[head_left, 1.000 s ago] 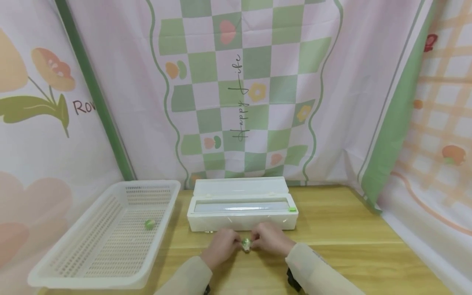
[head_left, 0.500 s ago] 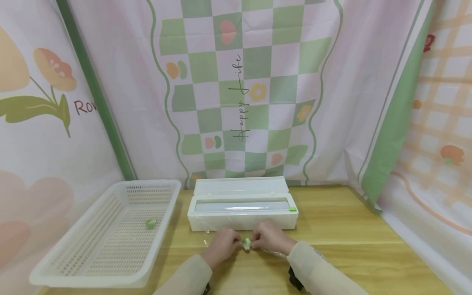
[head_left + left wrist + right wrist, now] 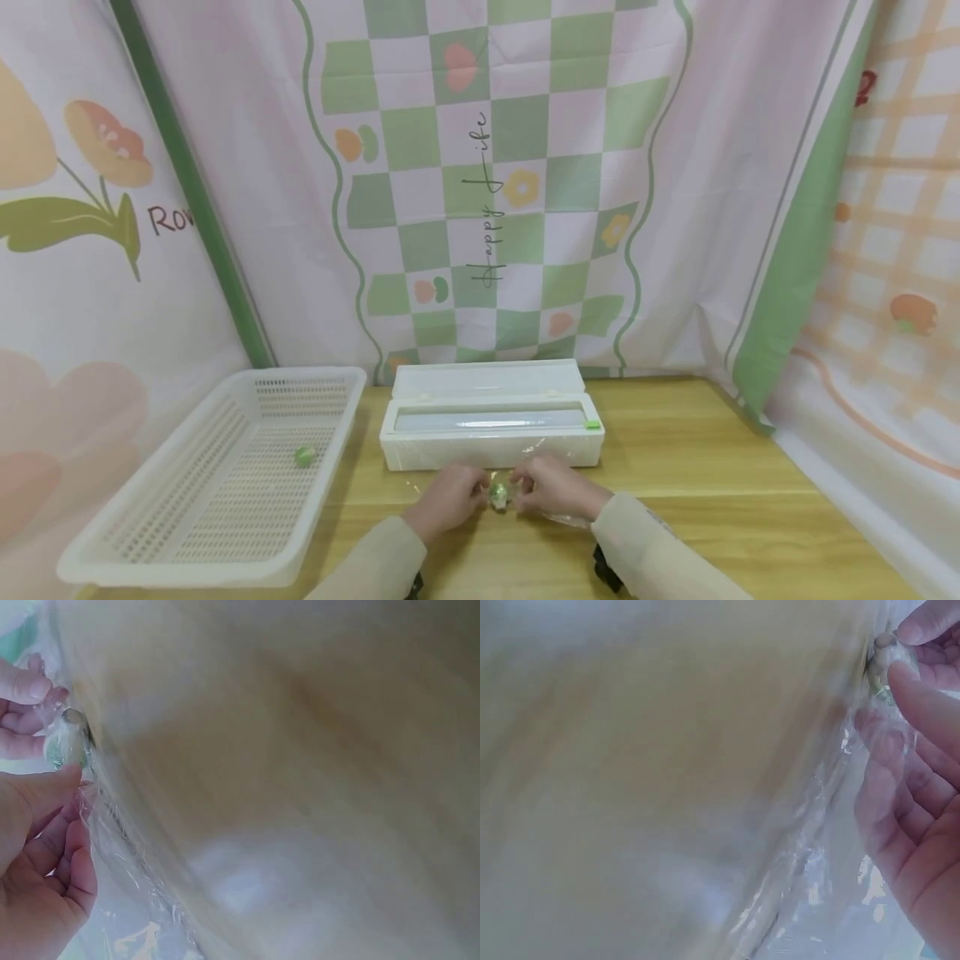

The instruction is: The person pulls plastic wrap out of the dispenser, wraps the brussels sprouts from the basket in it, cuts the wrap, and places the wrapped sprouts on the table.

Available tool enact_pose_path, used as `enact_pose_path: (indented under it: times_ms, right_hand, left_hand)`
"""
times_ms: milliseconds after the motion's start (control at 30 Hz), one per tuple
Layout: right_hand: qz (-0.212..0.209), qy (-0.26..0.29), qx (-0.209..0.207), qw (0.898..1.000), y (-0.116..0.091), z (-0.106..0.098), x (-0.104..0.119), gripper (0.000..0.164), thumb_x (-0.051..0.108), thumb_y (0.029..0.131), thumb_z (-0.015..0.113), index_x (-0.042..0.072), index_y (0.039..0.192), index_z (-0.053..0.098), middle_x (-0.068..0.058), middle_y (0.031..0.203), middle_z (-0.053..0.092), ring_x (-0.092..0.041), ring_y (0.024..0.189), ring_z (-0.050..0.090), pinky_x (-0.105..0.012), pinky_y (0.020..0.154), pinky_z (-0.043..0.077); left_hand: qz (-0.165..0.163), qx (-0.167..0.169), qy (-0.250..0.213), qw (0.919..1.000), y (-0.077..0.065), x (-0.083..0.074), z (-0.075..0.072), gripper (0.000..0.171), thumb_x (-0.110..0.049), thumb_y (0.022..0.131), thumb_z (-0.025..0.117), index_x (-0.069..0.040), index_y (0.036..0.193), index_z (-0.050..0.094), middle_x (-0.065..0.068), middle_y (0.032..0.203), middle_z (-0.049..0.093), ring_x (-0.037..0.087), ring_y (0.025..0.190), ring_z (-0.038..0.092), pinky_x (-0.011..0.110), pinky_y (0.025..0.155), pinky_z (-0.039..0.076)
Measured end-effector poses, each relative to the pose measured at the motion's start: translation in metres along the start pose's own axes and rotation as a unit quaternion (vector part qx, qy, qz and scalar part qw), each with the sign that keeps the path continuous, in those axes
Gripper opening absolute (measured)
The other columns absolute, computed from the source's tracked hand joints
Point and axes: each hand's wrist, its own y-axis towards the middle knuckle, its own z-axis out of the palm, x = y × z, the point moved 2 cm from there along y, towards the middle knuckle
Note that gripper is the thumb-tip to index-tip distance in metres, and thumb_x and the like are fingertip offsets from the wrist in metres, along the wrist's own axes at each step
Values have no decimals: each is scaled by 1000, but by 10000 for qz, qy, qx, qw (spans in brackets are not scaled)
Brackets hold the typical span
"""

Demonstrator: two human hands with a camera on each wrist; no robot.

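A small green-and-white vegetable (image 3: 498, 498), resembling a Brussels sprout with a pale stem end, lies on clear plastic wrap (image 3: 139, 889) at the front middle of the table. My left hand (image 3: 450, 500) pinches the wrap close to the vegetable's left side. On its right, my right hand (image 3: 558, 492) pinches the wrap too, fingers curled with film over the fingertips. In the right wrist view the stem end (image 3: 886, 641) shows between both thumbs. Part of the vegetable is hidden by the fingers in both wrist views.
Just behind my hands stands a white plastic-wrap dispenser box (image 3: 491, 452), lid raised, with a film roll (image 3: 491, 420) inside and a green slider (image 3: 592, 425). A white perforated basket (image 3: 292, 546) at left holds another green vegetable (image 3: 303, 457). Curtains hang around the table.
Both hands stay beside the vegetable and shift slightly, the fingers a little farther apart from it. The film's folds and glints near the hands and box have moved.
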Motion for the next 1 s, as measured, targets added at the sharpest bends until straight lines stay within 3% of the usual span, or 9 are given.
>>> enact_pose_path:
  times_ms: [100,233,467,567,800,1000]
  right_hand:
    - [148,31,50,9999,-3,-2,0,38,10,74,73,-4,107,62,5,74,64,-6,68,57,-24,64,49]
    - [57,-45,-71,9999,-8,-7,0,38,12,74,74,-3,107,62,7,74,61,-7,68,55,-25,65,48]
    - [-292,-295,-530,9977,-15,-22,-5,36,12,74,74,-2,105,63,4,77,60,-9,71,55,-25,65,48]
    - [-364,-263,-652,9969,-17,-29,-7,35,10,76,74,-3,105,62,0,78,61,-10,69,55,-24,63,49]
    - [-360,-162,-1132,9928,-22,-55,-3,37,11,77,73,-7,107,60,3,73,58,-9,58,52,-23,53,46]
    - [-239,-313,-1676,9851,-29,-76,-5,42,13,78,73,-8,112,58,-4,81,58,-15,68,53,-26,58,47]
  left_hand:
    - [12,27,0,10000,0,1,1,12,-7,73,72,-4,85,68,1,77,65,8,69,57,20,66,47]
    - [57,50,-37,10000,0,-1,-2,13,-5,74,70,-3,87,69,3,80,66,10,72,58,21,68,48]
    - [-168,174,-706,9972,4,-4,-10,8,-7,82,64,-6,90,67,-4,79,61,6,71,54,20,65,47]
    - [-142,129,-790,9967,9,-5,-14,8,-10,85,63,-7,92,67,-5,82,61,5,74,55,20,67,47]
    - [208,-160,-186,9995,27,-10,-22,12,-7,83,64,-4,94,68,-3,81,62,7,74,56,20,68,48]
    - [486,-276,59,9984,49,-26,-26,11,-9,85,64,-4,93,68,-2,81,63,7,73,56,18,68,47]
